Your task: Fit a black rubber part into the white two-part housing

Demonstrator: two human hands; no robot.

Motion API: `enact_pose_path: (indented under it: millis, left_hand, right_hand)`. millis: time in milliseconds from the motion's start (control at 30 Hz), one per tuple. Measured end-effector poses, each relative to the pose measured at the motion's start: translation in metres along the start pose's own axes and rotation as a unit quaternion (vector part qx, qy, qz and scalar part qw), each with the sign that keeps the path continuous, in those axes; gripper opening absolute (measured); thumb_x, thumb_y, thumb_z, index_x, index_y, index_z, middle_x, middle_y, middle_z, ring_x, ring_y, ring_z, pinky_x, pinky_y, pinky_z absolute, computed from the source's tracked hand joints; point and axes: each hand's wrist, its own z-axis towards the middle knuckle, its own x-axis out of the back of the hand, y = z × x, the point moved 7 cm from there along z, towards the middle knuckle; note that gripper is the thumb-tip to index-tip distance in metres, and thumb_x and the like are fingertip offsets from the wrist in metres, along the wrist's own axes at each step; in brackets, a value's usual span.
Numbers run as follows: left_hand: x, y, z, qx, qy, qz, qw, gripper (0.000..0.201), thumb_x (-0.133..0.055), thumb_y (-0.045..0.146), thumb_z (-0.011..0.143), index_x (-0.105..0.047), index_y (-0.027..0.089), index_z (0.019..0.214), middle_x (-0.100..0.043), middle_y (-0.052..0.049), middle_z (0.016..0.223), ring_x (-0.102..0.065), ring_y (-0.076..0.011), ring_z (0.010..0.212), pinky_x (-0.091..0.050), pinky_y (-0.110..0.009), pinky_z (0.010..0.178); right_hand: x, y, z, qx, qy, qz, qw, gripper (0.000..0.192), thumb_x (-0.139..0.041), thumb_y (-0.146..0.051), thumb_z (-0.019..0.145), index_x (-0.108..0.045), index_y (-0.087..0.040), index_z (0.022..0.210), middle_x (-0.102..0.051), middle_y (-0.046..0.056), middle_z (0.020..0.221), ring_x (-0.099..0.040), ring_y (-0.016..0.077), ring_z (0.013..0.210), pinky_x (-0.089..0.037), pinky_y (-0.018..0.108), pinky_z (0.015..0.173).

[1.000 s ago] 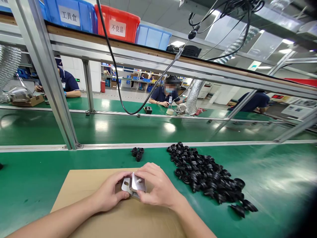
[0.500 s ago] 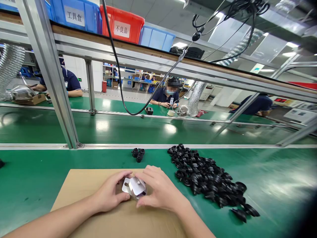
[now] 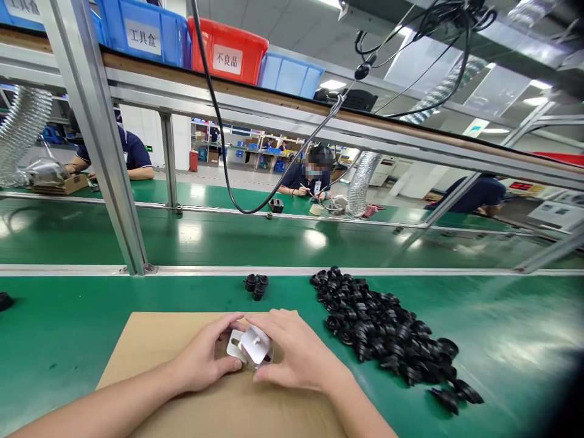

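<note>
I have both hands over the cardboard sheet (image 3: 150,340), and the work piece sits between them. The left hand (image 3: 201,359) grips the small metal plates (image 3: 250,350) from their near-left edge, thumb under and fingers curled over the top; this pins the stack so it does not slide on the cardboard. The right hand (image 3: 298,353) closes on the same plates from the right, fingertips on the upper plate, which carries a short white stub on its face. Held from two sides like this, the plates stay just above the sheet and tilted up toward the camera, so the face stays in sight.

The cardboard lies directly beneath both hands and serves as a pad over the green belt (image 3: 68,328). Just beyond the right hand, to its right and farther out, lies the large pile of black rubber caps (image 3: 383,328), within an easy reach without moving the elbow. Straight ahead of the left fingertips, a little farther out, sits a small cluster of three black caps (image 3: 255,286), apart from the pile.

Past the metal rail (image 3: 292,269), other people work at a second belt; their hands are well apart from mine. Blue and red bins (image 3: 228,48) stand on the shelf overhead
</note>
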Motion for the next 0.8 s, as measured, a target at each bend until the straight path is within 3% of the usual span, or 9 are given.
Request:
enact_pose_path:
  millis: [100,200,300,367,433,567,667,800]
  left_hand:
    - [-0.0005,-0.0016,-0.0002,0.013,-0.002,0.007,1.0,0.084,-0.078,0.013,0.081,-0.045,0.031,0.156,-0.064,-0.01,0.144,-0.062,-0.0302,0.132,-0.048,-0.049,0.115]
    - [-0.0001,-0.0012,-0.0002,0.012,-0.002,0.013,1.0,0.083,-0.077,0.014,0.081,-0.045,0.031,0.156,-0.065,-0.011,0.144,-0.063,-0.0305,0.129,-0.05,-0.049,0.113]
    - [0.0009,0.0001,-0.0001,0.006,0.0,0.016,1.0,0.082,-0.077,0.015,0.081,-0.045,0.031,0.155,-0.065,-0.01,0.144,-0.061,-0.0309,0.132,-0.048,-0.048,0.115]
    - [0.0012,-0.0002,-0.0001,0.015,0.001,0.025,1.0,0.084,-0.078,0.015,0.081,-0.045,0.031,0.156,-0.065,-0.01,0.144,-0.061,-0.0315,0.132,-0.047,-0.049,0.115]
    - [0.0007,0.0002,-0.0002,0.02,-0.002,0.029,0.999,0.085,-0.078,0.015,0.08,-0.044,0.03,0.157,-0.065,-0.011,0.144,-0.061,-0.0316,0.131,-0.047,-0.048,0.114]
    - [-0.0004,0.0009,-0.0005,0.011,-0.002,0.015,1.0,0.081,-0.078,0.015,0.081,-0.046,0.03,0.154,-0.065,-0.01,0.145,-0.061,-0.0307,0.133,-0.046,-0.048,0.117]
    - [-0.0005,0.0,-0.0005,0.01,0.0,0.023,1.0,0.083,-0.078,0.015,0.081,-0.044,0.029,0.155,-0.064,-0.01,0.144,-0.061,-0.0314,0.133,-0.046,-0.049,0.116]
    - [-0.0008,0.0012,0.0,0.003,-0.006,0.013,1.0,0.084,-0.076,0.013,0.08,-0.044,0.03,0.156,-0.065,-0.01,0.143,-0.061,-0.0311,0.132,-0.047,-0.049,0.115]
  right_hand:
    - [0.0036,-0.0003,-0.0012,0.002,0.029,-0.028,0.999,0.095,-0.087,-0.039,0.078,-0.04,-0.034,0.161,-0.062,0.01,0.145,-0.059,0.0346,0.123,-0.048,0.047,0.101]
    - [0.0017,-0.0011,-0.0017,0.015,0.032,0.005,0.999,0.088,-0.08,-0.028,0.083,-0.039,-0.035,0.16,-0.064,0.009,0.141,-0.061,0.0304,0.122,-0.049,0.042,0.1]
    - [-0.0025,0.0012,-0.0009,0.003,0.018,-0.014,1.0,0.092,-0.088,-0.041,0.078,-0.043,-0.034,0.158,-0.069,0.008,0.135,-0.065,0.0314,0.114,-0.049,0.045,0.1]
    - [-0.0018,0.0024,-0.0007,-0.006,0.028,-0.028,0.999,0.103,-0.09,-0.043,0.076,-0.035,-0.034,0.163,-0.063,0.01,0.144,-0.061,0.0345,0.123,-0.048,0.048,0.104]
    - [-0.0016,0.0016,-0.0007,0.003,0.031,-0.009,0.999,0.101,-0.085,-0.034,0.081,-0.029,-0.037,0.165,-0.058,0.009,0.15,-0.057,0.0326,0.13,-0.047,0.045,0.106]
    - [-0.0048,0.0007,-0.001,0.02,0.018,-0.001,1.0,0.093,-0.087,-0.039,0.081,-0.038,-0.037,0.16,-0.065,0.007,0.144,-0.063,0.0308,0.118,-0.048,0.045,0.103]
    - [-0.0045,0.0051,-0.0028,0.003,0.028,-0.009,1.0,0.105,-0.089,-0.04,0.077,-0.031,-0.036,0.164,-0.059,0.01,0.151,-0.059,0.0346,0.126,-0.047,0.048,0.105]
    - [-0.0056,0.0055,-0.0034,0.011,0.029,0.009,0.999,0.095,-0.084,-0.033,0.082,-0.034,-0.036,0.163,-0.063,0.008,0.146,-0.059,0.0312,0.127,-0.046,0.045,0.108]
